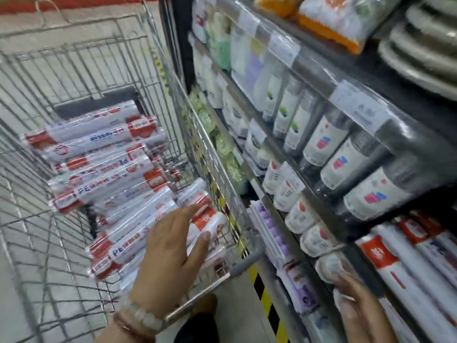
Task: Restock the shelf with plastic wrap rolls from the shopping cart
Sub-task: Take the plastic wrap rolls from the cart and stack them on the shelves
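even bright light, motion blur throughout, wide-angle bending at edges

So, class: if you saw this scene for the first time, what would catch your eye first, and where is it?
The heap of red-and-white plastic wrap rolls in the wire shopping cart at left stands out first. The left hand reaches onto the nearest rolls. At right, the right hand touches goods on the packed shelf.

Stacked grey plates (425, 53) top right; orange-white packets (331, 18) beside them.
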